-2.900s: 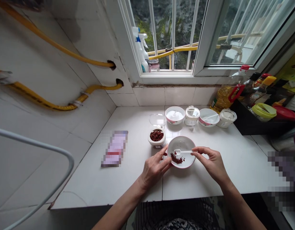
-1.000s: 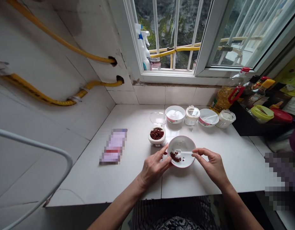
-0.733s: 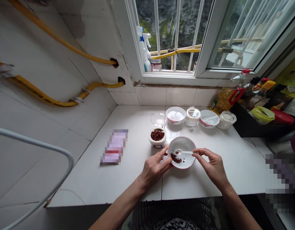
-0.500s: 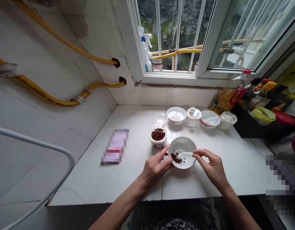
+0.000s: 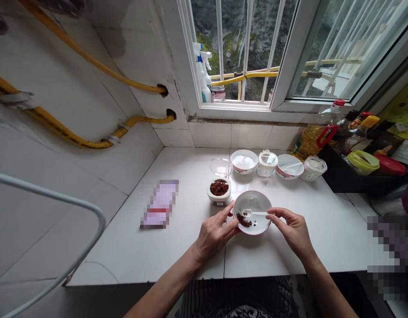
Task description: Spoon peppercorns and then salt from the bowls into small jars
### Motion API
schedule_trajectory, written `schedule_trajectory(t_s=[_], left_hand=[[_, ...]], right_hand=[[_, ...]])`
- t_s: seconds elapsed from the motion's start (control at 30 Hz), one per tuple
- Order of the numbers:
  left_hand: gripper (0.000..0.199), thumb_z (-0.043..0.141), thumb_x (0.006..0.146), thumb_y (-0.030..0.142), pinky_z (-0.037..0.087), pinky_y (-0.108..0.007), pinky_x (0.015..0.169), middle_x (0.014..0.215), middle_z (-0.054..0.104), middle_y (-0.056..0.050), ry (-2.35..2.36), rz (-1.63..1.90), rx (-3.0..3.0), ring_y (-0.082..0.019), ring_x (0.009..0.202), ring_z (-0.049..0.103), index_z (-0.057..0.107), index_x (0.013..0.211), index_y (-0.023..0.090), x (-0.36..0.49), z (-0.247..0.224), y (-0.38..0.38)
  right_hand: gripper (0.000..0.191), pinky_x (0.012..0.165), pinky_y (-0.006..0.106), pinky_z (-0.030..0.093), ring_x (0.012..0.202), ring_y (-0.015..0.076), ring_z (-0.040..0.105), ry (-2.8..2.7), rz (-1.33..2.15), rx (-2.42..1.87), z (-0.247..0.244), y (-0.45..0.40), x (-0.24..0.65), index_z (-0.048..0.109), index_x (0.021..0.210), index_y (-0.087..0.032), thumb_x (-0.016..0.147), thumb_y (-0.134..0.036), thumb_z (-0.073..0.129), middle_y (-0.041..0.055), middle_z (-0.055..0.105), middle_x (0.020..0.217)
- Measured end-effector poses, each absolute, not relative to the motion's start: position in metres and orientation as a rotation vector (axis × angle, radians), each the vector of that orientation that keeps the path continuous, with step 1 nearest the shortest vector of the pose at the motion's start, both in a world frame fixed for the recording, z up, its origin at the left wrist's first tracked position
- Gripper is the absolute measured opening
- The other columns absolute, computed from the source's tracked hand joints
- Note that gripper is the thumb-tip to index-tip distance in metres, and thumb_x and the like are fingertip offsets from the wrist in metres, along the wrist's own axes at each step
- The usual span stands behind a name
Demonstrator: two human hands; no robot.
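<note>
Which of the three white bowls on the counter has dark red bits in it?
The front bowl, held by the left hand; the other two stand farther back and show none.

A kitchen, seemingly in a home, is filling the view. A white counter [image 5: 210, 270] is stretching across six o'clock. Between four and five, a bowl [image 5: 261, 225] is holding dark red grains [image 5: 245, 223], and toward three, flower-patterned bowls [image 5: 244, 171] and lidded jars [image 5: 266, 170] are lining up. Farther out at three, an oil bottle [image 5: 308, 140] and sauce bottles [image 5: 352, 140] are crowding together. A tiled wall [image 5: 68, 164] is rising at nine, yellow pipes [image 5: 51, 123] are running through ten, and a barred window [image 5: 246, 48] at one is letting in light.
</note>
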State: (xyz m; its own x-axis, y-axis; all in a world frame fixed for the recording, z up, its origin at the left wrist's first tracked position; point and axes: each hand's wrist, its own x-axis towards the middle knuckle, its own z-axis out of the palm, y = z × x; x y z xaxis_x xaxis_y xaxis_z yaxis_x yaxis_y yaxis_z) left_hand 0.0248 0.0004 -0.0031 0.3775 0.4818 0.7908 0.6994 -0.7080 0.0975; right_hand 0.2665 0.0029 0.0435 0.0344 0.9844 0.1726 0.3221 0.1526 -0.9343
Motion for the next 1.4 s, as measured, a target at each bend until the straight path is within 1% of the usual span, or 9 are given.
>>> schedule_trajectory(t_s=[0.17, 0.33, 0.5, 0.63, 0.73, 0.97, 1.17, 1.27, 1.4], left_hand=[[0.008, 0.061, 0.095, 0.025, 0.057, -0.026, 0.067, 0.131, 0.062, -0.02, -1.055, -1.255, -2.383, -0.017, 0.08, 0.072, 0.064, 0.095, 0.018, 0.025, -0.004, 0.001], [0.011, 0.06, 0.096, 0.027, 0.058, -0.027, 0.07, 0.131, 0.063, -0.019, -1.059, -1.27, -2.373, -0.017, 0.081, 0.072, 0.065, 0.094, 0.018, 0.026, -0.003, 0.001], [0.012, 0.058, 0.096, 0.026, 0.058, -0.026, 0.069, 0.129, 0.064, -0.019, -1.06, -1.278, -2.368, -0.017, 0.082, 0.072, 0.066, 0.094, 0.018, 0.026, -0.005, 0.003], [0.011, 0.058, 0.095, 0.024, 0.058, -0.026, 0.07, 0.129, 0.064, -0.019, -1.081, -1.248, -2.38, -0.017, 0.083, 0.071, 0.065, 0.09, 0.018, 0.025, -0.006, 0.003], [0.008, 0.061, 0.093, 0.025, 0.058, -0.026, 0.071, 0.13, 0.063, -0.019, -1.085, -1.234, -2.378, -0.017, 0.084, 0.071, 0.066, 0.092, 0.018, 0.025, -0.007, 0.003], [0.009, 0.062, 0.094, 0.027, 0.058, -0.026, 0.069, 0.131, 0.063, -0.019, -1.075, -1.274, -2.371, -0.017, 0.083, 0.072, 0.065, 0.093, 0.018, 0.026, -0.003, 0.002], [0.012, 0.059, 0.096, 0.028, 0.057, -0.027, 0.067, 0.124, 0.066, -0.021, -1.053, -1.263, -2.371, -0.018, 0.079, 0.072, 0.063, 0.092, 0.018, 0.026, -0.003, 0.001], [0.007, 0.059, 0.095, 0.024, 0.056, -0.026, 0.066, 0.126, 0.065, -0.021, -1.045, -1.234, -2.368, -0.019, 0.082, 0.072, 0.063, 0.094, 0.018, 0.025, -0.003, 0.0], [0.005, 0.06, 0.094, 0.022, 0.056, -0.025, 0.067, 0.13, 0.063, -0.019, -1.04, -1.224, -2.379, -0.018, 0.085, 0.072, 0.063, 0.097, 0.018, 0.024, -0.002, 0.0]], right_hand=[[0.018, 0.066, 0.034, 0.057, 0.071, 0.0228, 0.07, -1.449, 0.867, -1.306, 0.057, 0.011, 0.265, 0.079, 0.079, -0.021, 0.074, -0.038, 0.077, 0.0057, 0.078, 0.076], [0.016, 0.069, 0.035, 0.058, 0.073, 0.0225, 0.071, -1.49, 0.831, -1.199, 0.078, 0.034, 0.245, 0.078, 0.084, -0.021, 0.077, -0.035, 0.075, 0.006, 0.078, 0.079], [0.012, 0.074, 0.035, 0.057, 0.077, 0.0211, 0.071, -1.726, 0.518, -1.043, 0.084, 0.06, 0.212, 0.075, 0.089, -0.022, 0.087, -0.026, 0.064, 0.0057, 0.078, 0.085], [0.02, 0.077, 0.038, 0.053, 0.077, 0.0216, 0.069, -1.982, 0.154, -0.858, 0.078, 0.067, 0.196, 0.072, 0.091, -0.021, 0.095, -0.019, 0.053, 0.0076, 0.076, 0.083], [0.024, 0.08, 0.039, 0.051, 0.08, 0.0216, 0.068, -2.084, 0.019, -0.78, 0.075, 0.067, 0.195, 0.071, 0.095, -0.02, 0.097, -0.015, 0.047, 0.0084, 0.076, 0.085], [0.018, 0.082, 0.04, 0.052, 0.078, 0.0216, 0.07, -1.912, 0.162, -0.883, 0.087, 0.058, 0.218, 0.072, 0.093, -0.023, 0.095, -0.02, 0.055, 0.0062, 0.077, 0.086], [0.009, 0.068, 0.033, 0.054, 0.073, 0.0203, 0.068, -1.956, 0.458, -1.134, 0.087, 0.027, 0.265, 0.071, 0.09, -0.023, 0.091, -0.025, 0.063, 0.0041, 0.074, 0.082], [0.012, 0.067, 0.034, 0.053, 0.069, 0.0197, 0.065, -2.091, 0.418, -1.17, 0.081, 0.012, 0.28, 0.07, 0.091, -0.022, 0.093, -0.022, 0.059, 0.0034, 0.071, 0.076], [0.016, 0.068, 0.037, 0.052, 0.07, 0.0212, 0.066, -2.177, 0.321, -1.187, 0.074, 0.002, 0.281, 0.07, 0.089, -0.021, 0.093, -0.019, 0.055, 0.005, 0.073, 0.077]])
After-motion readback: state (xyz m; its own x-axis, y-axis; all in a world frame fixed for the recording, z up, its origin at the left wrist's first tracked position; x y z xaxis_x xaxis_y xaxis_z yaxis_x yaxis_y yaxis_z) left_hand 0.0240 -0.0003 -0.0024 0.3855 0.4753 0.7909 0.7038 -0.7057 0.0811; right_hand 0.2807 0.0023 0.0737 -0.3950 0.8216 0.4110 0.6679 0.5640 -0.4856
